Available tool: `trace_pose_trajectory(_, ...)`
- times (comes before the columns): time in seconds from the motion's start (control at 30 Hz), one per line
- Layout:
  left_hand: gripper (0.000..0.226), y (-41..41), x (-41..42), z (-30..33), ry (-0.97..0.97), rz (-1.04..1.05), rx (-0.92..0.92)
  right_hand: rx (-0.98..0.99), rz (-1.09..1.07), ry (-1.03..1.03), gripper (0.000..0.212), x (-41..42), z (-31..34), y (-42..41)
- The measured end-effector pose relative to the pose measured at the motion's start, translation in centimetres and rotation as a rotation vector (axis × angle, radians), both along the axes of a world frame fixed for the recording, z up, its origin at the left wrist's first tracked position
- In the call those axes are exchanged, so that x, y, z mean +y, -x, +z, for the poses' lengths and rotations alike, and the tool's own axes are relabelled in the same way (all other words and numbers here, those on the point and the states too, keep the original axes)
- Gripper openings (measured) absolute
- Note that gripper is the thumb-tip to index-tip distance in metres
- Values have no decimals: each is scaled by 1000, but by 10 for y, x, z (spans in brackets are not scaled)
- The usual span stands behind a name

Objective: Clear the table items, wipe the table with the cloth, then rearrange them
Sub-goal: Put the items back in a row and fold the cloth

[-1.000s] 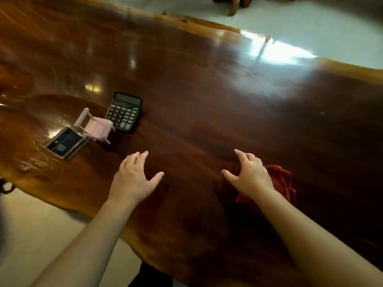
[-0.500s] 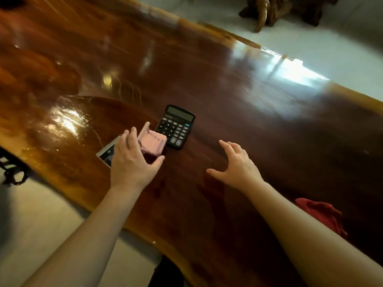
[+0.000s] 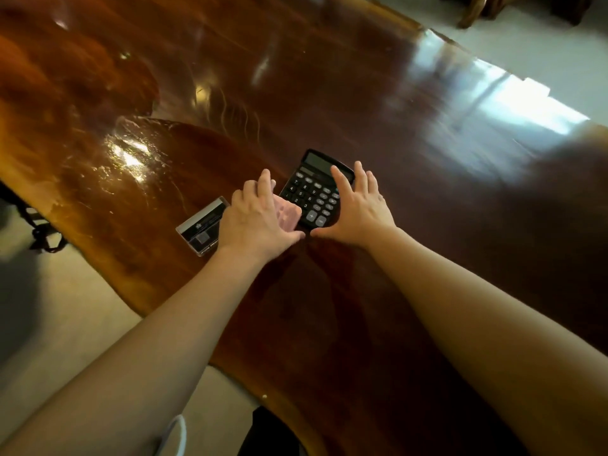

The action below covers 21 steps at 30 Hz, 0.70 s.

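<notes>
On the glossy dark wooden table (image 3: 378, 103) lies a black calculator (image 3: 311, 192). My right hand (image 3: 358, 209) is spread over its right side, fingers at the far edge and thumb at the near corner; I cannot tell if it grips. Just left of it is a small pink toy chair (image 3: 289, 212), mostly hidden under my left hand (image 3: 258, 222), whose fingers curl over it with the thumb below. A flat black and silver card case (image 3: 203, 227) lies beside my left wrist. The cloth is out of view.
The table's wavy near edge (image 3: 108, 258) runs diagonally from the left down to the bottom centre, with pale floor (image 3: 65, 324) beyond it. Bright window glare sits on the far right of the tabletop. Wooden furniture legs (image 3: 473, 11) stand past the far edge.
Both hands have moved forward and together. The left now covers and closes on the pink chair, and the right has reached the calculator. The red cloth has dropped out of view.
</notes>
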<state>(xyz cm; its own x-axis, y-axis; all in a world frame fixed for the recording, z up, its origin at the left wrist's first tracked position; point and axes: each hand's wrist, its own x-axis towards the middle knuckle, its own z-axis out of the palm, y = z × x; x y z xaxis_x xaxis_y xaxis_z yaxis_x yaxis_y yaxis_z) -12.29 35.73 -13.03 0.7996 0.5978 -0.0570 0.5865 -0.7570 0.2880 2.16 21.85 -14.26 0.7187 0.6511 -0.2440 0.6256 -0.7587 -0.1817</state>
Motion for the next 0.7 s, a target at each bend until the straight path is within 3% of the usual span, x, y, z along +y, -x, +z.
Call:
trace_pose_trajectory(0.23, 115, -9, 1, -12, 8, 37, -6, -124, 136, 98, 149, 38, -25, -9)
trace_pose_trajectory(0.7, 103, -12, 5, -9, 52, 15, 12, -112, 126, 160, 160, 50, -22, -27)
